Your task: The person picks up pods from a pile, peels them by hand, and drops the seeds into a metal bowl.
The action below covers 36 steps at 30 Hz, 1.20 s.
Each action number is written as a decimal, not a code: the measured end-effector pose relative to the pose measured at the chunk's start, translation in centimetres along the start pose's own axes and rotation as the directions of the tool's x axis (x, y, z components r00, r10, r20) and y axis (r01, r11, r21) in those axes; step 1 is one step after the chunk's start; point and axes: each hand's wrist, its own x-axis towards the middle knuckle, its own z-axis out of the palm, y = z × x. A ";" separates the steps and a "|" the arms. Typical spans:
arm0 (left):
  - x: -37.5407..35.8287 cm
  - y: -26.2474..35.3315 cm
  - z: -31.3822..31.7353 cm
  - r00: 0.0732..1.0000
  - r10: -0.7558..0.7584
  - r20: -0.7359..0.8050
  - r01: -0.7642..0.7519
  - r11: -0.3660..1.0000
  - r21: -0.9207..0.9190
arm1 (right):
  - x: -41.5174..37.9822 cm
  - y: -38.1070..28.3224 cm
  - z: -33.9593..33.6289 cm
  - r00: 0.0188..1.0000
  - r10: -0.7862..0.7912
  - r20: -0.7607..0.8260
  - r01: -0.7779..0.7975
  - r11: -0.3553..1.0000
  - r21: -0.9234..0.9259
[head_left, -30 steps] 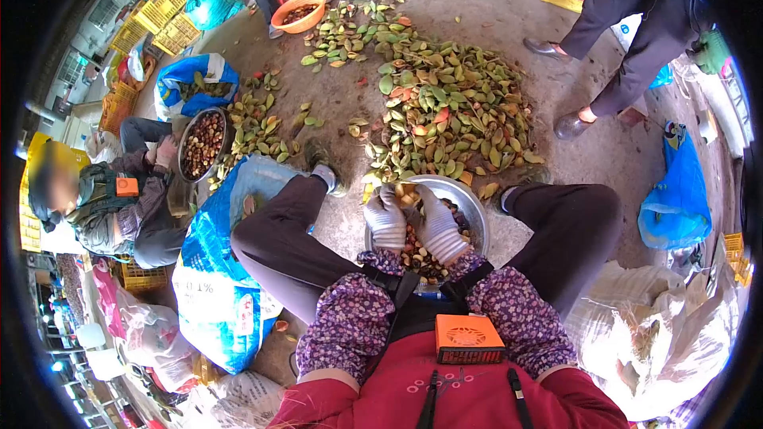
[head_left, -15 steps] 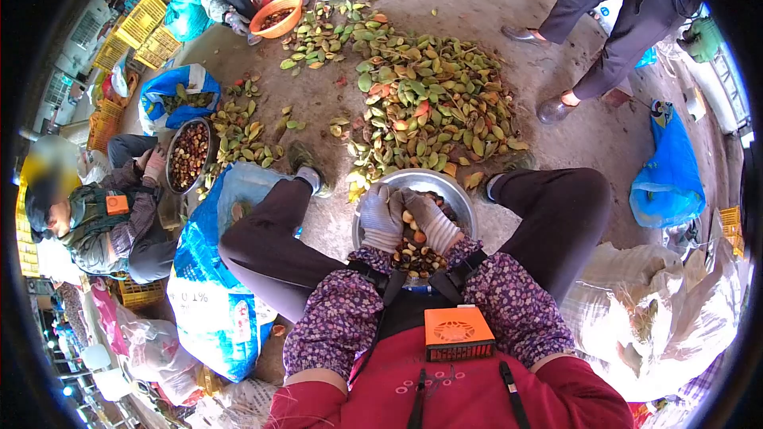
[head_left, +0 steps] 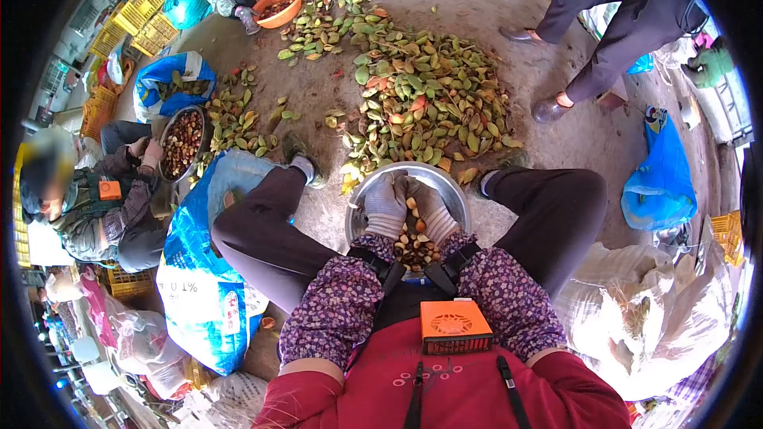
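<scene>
A round metal basin sits between my knees, holding shiny brown nuts or seeds, some with pale sides. Both hands wear light grey knit gloves with striped cuffs. My left hand is over the left half of the basin, fingers curled inward. Beside it, my right hand curls toward the left one, and their fingertips meet near the far side. Whatever they pinch is hidden behind the gloves. Just beyond the rim lies a big heap of green, yellow and reddish leaf-shaped pods.
A blue-and-white sack stands by my left knee; a blue bag and white sacks are at right. A seated person works over another basin. Someone stands at upper right; another sits by an orange bowl.
My hands have drawn closer together and toward the basin's far side, showing more of the nuts below. The view has shifted slightly. The person at upper left has moved a hand from the orange bowl.
</scene>
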 end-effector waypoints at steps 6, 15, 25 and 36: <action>0.2 0.0 0.2 0.975 0.038 0.220 -0.082 0.977 0.196 | 2.1 0.8 -2.0 0.983 0.113 -0.145 -0.097 0.989 0.110; -1.2 -1.2 2.7 0.998 -0.058 0.033 0.064 0.965 -0.253 | 0.3 -0.2 -1.0 0.985 -0.165 -0.056 0.155 0.975 -0.158; 1.8 -6.1 2.1 0.810 -0.582 -0.074 0.575 0.812 -0.100 | 1.2 -1.4 -2.3 0.925 -0.199 -0.323 -0.107 0.680 -0.725; 1.4 0.6 -1.3 0.877 -0.140 0.460 0.164 0.986 -0.011 | -0.7 -4.6 -2.8 0.889 0.236 0.393 -0.308 0.942 0.131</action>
